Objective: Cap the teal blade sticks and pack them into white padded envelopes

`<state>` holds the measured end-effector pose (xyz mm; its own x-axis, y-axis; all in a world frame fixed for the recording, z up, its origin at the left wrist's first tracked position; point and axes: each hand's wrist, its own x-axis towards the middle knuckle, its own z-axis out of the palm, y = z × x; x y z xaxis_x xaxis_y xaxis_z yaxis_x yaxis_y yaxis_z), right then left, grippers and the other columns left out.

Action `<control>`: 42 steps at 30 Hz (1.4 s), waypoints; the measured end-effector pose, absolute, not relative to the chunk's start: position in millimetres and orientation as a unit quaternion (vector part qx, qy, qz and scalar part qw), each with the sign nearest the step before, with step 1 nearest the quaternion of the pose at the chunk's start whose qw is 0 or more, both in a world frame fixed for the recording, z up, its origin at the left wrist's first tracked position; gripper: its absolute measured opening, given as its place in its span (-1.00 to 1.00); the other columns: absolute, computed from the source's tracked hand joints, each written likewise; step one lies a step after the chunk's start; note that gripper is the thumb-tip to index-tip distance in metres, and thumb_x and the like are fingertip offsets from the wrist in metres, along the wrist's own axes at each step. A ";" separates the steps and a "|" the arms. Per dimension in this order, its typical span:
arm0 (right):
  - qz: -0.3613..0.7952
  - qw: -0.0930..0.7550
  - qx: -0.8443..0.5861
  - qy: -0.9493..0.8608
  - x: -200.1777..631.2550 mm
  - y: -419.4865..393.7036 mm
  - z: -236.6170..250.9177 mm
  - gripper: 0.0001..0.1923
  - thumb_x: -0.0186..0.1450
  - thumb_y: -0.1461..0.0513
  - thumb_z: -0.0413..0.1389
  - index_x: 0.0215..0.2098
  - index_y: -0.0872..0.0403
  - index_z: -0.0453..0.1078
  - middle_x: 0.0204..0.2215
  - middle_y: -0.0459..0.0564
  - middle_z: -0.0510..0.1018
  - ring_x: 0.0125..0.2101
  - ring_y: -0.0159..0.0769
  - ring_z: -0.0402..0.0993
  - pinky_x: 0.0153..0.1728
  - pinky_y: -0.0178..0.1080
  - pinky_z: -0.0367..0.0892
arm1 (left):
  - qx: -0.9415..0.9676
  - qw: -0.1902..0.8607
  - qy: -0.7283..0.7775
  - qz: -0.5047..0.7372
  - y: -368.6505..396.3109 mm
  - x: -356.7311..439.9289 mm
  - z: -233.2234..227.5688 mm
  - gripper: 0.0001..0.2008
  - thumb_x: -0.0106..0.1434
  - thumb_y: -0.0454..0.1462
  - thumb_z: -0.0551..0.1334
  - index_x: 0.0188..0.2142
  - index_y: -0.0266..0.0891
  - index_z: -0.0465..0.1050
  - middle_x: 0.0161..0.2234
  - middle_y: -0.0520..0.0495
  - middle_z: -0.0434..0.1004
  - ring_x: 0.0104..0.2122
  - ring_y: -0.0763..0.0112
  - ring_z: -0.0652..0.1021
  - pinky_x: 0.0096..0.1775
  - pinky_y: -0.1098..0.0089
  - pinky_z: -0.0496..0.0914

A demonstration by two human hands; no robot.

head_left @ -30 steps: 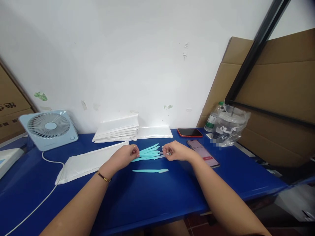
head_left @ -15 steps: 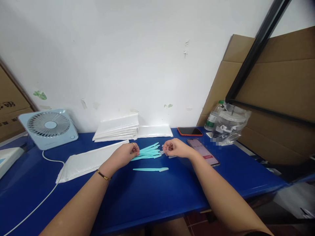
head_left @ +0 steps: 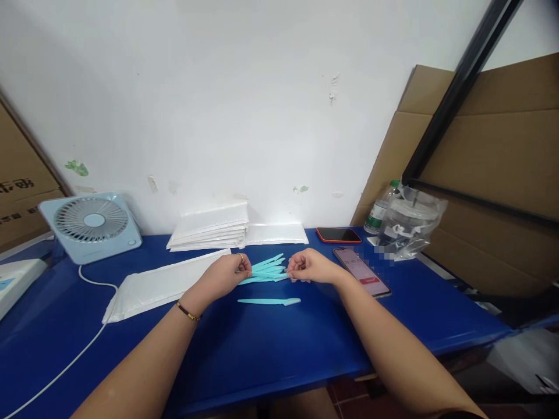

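Note:
My left hand (head_left: 231, 272) pinches the handle of a turquoise eyebrow razor (head_left: 269, 275) held level above the table. The thumb and fingers of my right hand (head_left: 303, 267) are closed at the razor's other end and hide its blade; a clear cap there is too covered to make out. Just behind and under it lies a fanned pile of turquoise eyebrow razors (head_left: 275, 261). Nearer to me, one single eyebrow razor (head_left: 266, 301) rests on the blue table, its head pointing right.
A white padded mailer (head_left: 152, 291) lies left of the pile, and a mailer stack (head_left: 209, 227) stands by the wall. A small blue fan (head_left: 91, 224) trails a white cable. To the right are a lit phone (head_left: 362, 272), a red-edged phone (head_left: 338, 234) and a bagged cup (head_left: 406, 224).
My right hand has come from just beside the held razor onto its end. The small clear piece seen in those fingers is now hidden. My view has shifted slightly.

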<state>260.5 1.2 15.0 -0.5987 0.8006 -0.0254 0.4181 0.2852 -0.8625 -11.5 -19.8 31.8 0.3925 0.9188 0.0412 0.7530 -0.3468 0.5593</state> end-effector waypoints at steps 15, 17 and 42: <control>0.446 0.153 -0.396 -0.788 274.2 -3.5 30.9 -0.69 0.06 0.08 0.21 -0.36 0.17 0.47 -0.53 -0.04 0.53 -0.64 -0.48 0.34 -0.59 -0.39 0.23 | 0.820 0.250 0.500 0.120 -29.9 1.3 29.4 -0.80 0.10 -0.12 0.16 -0.41 -0.17 0.47 -0.44 0.02 0.51 -0.44 0.38 0.47 -0.44 0.44 0.25; 0.356 0.141 -0.437 -0.814 285.2 -1.6 33.6 -0.72 0.02 0.12 0.24 -0.36 0.13 0.50 -0.54 -0.07 0.52 -0.59 -0.44 0.35 -0.56 -0.39 0.21 | 0.840 0.192 0.492 0.121 -30.2 3.6 26.6 -0.81 0.13 -0.15 0.15 -0.39 -0.15 0.49 -0.39 0.01 0.51 -0.39 0.36 0.47 -0.39 0.42 0.25; 0.256 0.127 -0.405 -0.868 262.1 3.4 14.3 -0.90 0.04 0.23 0.23 -0.47 0.09 0.55 -0.57 -0.10 0.54 -0.56 -0.41 0.39 -0.55 -0.40 0.17 | 0.927 0.026 0.366 0.076 -44.1 28.8 19.4 -0.72 0.29 -0.17 0.05 -0.18 -0.10 0.51 -0.26 -0.10 0.43 -0.25 0.28 0.34 -0.29 0.32 0.22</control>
<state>262.1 3.4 14.3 -0.6397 0.7685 0.0138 0.6379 0.5408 -0.5483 28.8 -44.1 19.4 0.7199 0.6833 0.1219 0.6754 -0.7301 0.1037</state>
